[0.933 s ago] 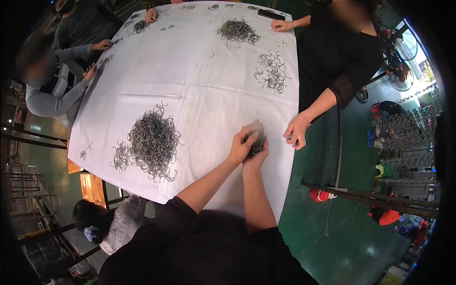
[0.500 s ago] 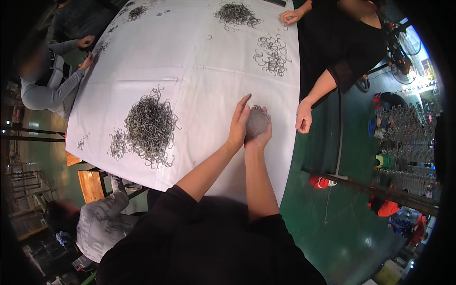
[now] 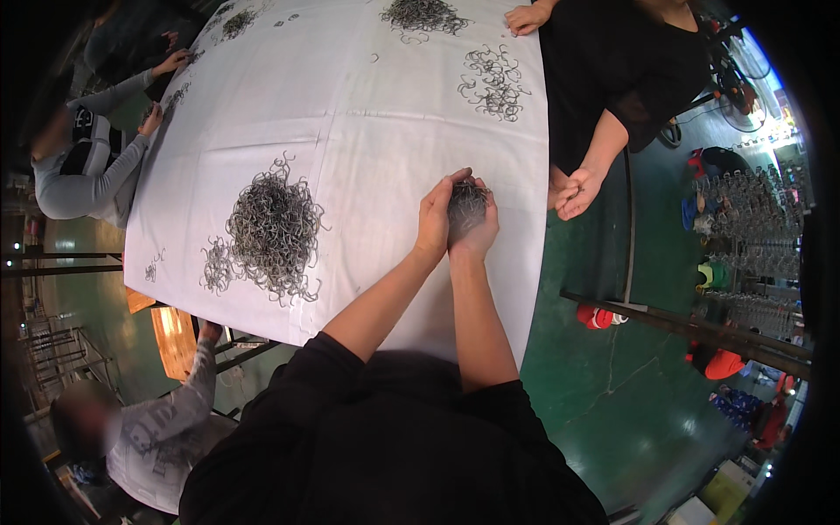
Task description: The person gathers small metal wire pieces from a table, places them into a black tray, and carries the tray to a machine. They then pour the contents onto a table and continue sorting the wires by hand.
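A table under a white cloth [image 3: 350, 114] fills the upper middle of the view. My left hand [image 3: 435, 216] and my right hand [image 3: 479, 229] are pressed together near the table's right edge, cupping a small clump of grey metal wire hooks [image 3: 465, 201] between them. A large tangled pile of the same hooks [image 3: 273, 229] lies on the cloth to the left of my hands, with a smaller scatter [image 3: 214, 267] beside it. My black sleeves and torso fill the lower part of the view.
A person in black [image 3: 612, 79] stands at the table's right side, one hand [image 3: 573, 191] hanging close to mine. More hook piles [image 3: 494, 80] [image 3: 426, 15] lie further up. People in grey sit at the left [image 3: 92, 166] and lower left [image 3: 166, 429]. Green floor lies at the right.
My hands have closed together around the clump of hooks and lifted it slightly off the cloth. The view has shifted, so the table sits higher in the frame.
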Available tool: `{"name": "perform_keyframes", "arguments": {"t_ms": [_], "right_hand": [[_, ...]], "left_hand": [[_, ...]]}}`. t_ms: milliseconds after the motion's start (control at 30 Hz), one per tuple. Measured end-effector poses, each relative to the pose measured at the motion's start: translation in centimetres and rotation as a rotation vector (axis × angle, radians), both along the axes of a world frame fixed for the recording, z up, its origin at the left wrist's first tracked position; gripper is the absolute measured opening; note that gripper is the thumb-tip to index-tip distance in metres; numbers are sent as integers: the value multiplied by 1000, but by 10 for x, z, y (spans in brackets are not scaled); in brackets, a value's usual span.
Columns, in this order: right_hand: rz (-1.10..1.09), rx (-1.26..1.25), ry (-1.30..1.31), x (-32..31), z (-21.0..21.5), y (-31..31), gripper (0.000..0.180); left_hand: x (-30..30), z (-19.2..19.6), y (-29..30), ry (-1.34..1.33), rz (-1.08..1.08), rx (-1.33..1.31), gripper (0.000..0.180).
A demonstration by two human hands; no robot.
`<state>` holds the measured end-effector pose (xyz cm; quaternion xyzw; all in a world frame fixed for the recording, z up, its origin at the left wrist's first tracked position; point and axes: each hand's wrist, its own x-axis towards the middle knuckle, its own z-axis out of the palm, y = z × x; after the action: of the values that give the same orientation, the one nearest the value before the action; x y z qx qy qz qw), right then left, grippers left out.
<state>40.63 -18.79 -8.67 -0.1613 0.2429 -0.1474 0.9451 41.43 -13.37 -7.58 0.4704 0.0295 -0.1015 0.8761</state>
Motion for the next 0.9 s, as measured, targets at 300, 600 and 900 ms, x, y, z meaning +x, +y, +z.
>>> {"name": "perform_keyframes", "arguments": {"t_ms": [300,600,900], "right_hand": [[-23,-34,33,-5,8,-3,36],[-56,71,30,-4,-6,-7,41],[-23,-106,43,0,-5,-16,37]], "left_hand": [[-1,-4,-6,44,-17,-28,46],[-2,-9,-9,99,-22,-170,54],[6,-14,-15,90,-10,-244,60]]}}
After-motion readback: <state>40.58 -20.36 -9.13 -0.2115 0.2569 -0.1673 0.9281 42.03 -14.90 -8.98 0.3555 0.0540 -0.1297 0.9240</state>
